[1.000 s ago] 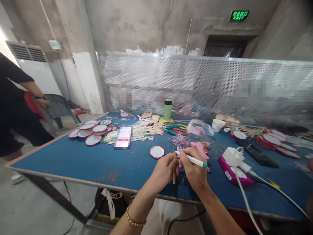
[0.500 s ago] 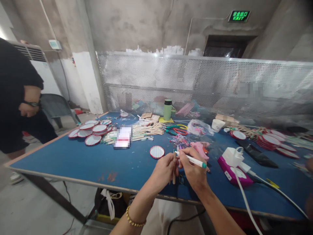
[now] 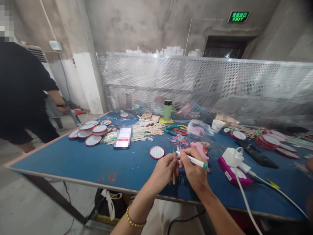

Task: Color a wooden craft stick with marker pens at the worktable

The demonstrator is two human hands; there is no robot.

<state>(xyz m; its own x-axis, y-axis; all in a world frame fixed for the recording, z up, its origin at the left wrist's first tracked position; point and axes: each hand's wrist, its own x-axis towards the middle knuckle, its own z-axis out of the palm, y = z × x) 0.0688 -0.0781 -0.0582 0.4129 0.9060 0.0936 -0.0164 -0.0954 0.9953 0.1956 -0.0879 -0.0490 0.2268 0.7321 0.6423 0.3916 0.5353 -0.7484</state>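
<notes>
My left hand (image 3: pixel 165 168) is closed around a slim wooden stick (image 3: pixel 174 179), held upright above the near part of the table. The stick's top end carries a patch of green. In my right hand (image 3: pixel 193 168) is a white marker pen (image 3: pixel 195 160) with a green end, its tip at the upper part of the stick. Just beyond my left hand lies a round white disc with a red rim (image 3: pixel 156 152). A pink glue gun (image 3: pixel 201 149) rests behind my right hand, beside a heap of coloured twisted strands (image 3: pixel 179 140).
Red-rimmed discs (image 3: pixel 93 140) pile up at the left, near wooden sticks (image 3: pixel 149 130) and a phone (image 3: pixel 123 137). A green bottle (image 3: pixel 167 110) stands at the back. Right of me are a purple power strip (image 3: pixel 234 173) with cables and a dark phone (image 3: pixel 258 154). A person (image 3: pixel 24 88) is at far left.
The person at the far left has shifted and turned, with the arm now farther right. My hands, the stick and the marker stay nearly in place.
</notes>
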